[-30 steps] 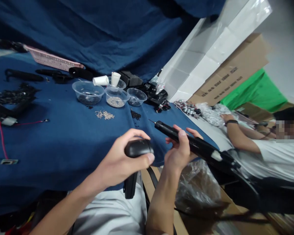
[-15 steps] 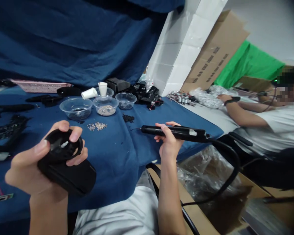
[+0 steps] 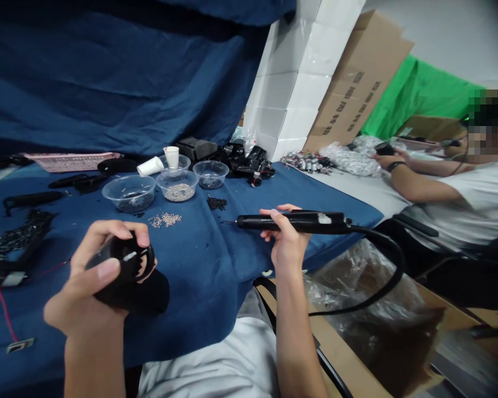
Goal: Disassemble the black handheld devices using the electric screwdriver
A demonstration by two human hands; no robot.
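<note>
While the left hand (image 3: 92, 287) curls tightly around a black plastic housing (image 3: 128, 271), its fingers wrap over the top and its thumb lies across the near side, the right hand (image 3: 286, 243) is only loosely closed under a slim corded pen-shaped power tool (image 3: 299, 222). Its fingers (image 3: 276, 211) cradle the barrel from below, and nothing on the tool's far side shows clearly. The two hands are well apart, and neither touches the other's load. The housing has a rounded, hollow-looking end with a small white mark and a longer black block (image 3: 147, 293) below it. Both hands are held up just above a table covered in blue cloth (image 3: 216, 276). The tool lies level, with its thin metal bit pointing left toward the housing, a small white patch near its rear, and a thick black cord (image 3: 384, 276) looping down to the right.

Farther along the cloth stand clear plastic bowls, one holding pale small screws (image 3: 176, 192) and another holding dark parts (image 3: 128, 202). Loose screws (image 3: 165, 220) and small black bits (image 3: 216, 203) lie scattered in front of them. A paper cup (image 3: 171, 156) stands upright in a bowl, and another paper cup (image 3: 150, 166) lies on its side just beside it. At the right, a co-worker in a white T-shirt (image 3: 460, 204) reaches with a wristbanded arm (image 3: 415, 188) toward a heap of plastic-wrapped parts (image 3: 348, 160).
</note>
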